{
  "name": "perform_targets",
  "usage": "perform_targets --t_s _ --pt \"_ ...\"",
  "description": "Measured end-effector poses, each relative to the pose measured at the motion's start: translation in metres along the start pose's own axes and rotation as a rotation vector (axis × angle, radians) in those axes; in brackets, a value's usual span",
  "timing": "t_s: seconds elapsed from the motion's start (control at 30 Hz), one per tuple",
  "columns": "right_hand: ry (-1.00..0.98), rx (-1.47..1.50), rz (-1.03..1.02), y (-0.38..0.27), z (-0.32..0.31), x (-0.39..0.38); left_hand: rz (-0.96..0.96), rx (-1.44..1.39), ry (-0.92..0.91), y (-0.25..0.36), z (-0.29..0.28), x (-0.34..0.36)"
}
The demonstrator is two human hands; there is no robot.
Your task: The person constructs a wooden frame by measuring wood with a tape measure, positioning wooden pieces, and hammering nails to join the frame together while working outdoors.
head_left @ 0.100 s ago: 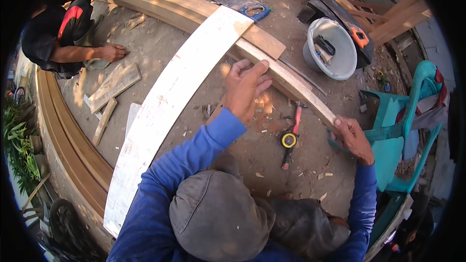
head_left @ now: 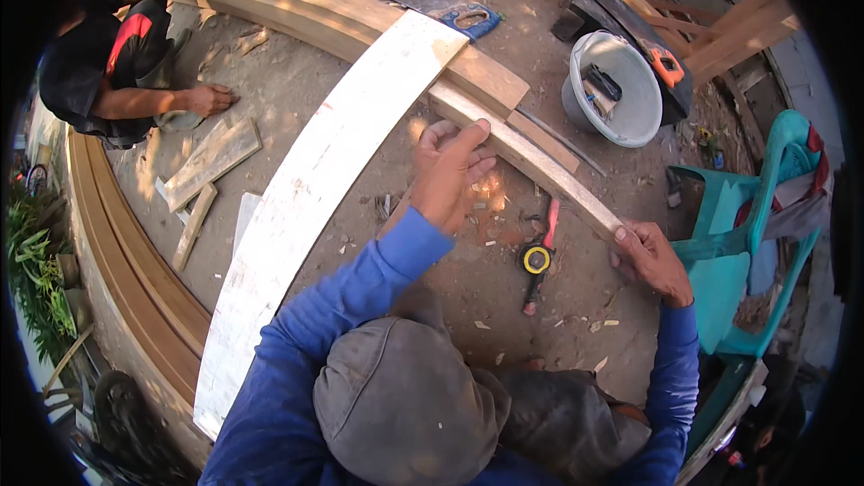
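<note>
I hold a narrow wooden strip (head_left: 551,173) that slants from beside the white board down to the right. My left hand (head_left: 453,175) pinches its middle part, thumb on top and the other fingers curled below. At its near right end, my right hand (head_left: 654,261) is closed round the wood. The strip's far end lies by the edge of the long white board (head_left: 310,184), next to a thick wooden beam (head_left: 490,79). Under the strip, on the dirt ground, lie a yellow and black tape measure (head_left: 536,259) and a tool with a red handle (head_left: 552,220).
A blue-handled handsaw (head_left: 484,23) rests by the beams. A white bucket (head_left: 643,117) and an orange-handled saw (head_left: 666,67) are at the far right, a green plastic chair (head_left: 720,288) nearer. Another person's hand (head_left: 211,99) is at far left, near wood offcuts (head_left: 216,162).
The strip's far end has shifted slightly left and toward me, uncovering more of the beam beside it. Both my hands keep their grip, the right a little lower.
</note>
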State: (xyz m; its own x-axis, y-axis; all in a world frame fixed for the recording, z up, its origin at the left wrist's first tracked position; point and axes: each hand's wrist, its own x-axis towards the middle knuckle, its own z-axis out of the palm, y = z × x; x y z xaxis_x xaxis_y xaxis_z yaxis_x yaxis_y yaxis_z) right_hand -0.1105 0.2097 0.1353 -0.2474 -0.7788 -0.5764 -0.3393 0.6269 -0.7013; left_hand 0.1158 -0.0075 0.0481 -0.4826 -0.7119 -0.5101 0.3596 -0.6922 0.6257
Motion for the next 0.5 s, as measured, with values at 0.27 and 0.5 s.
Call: perform_targets --t_s 0.27,0.5 --pt "-0.045 0.191 -0.074 -0.053 0.059 0.060 0.230 -0.127 -0.031 0.022 -0.034 0.033" --pt "0.405 -0.242 -0.484 -0.039 0.058 0.078 0.210 -0.093 -0.080 0.016 -0.016 0.032"
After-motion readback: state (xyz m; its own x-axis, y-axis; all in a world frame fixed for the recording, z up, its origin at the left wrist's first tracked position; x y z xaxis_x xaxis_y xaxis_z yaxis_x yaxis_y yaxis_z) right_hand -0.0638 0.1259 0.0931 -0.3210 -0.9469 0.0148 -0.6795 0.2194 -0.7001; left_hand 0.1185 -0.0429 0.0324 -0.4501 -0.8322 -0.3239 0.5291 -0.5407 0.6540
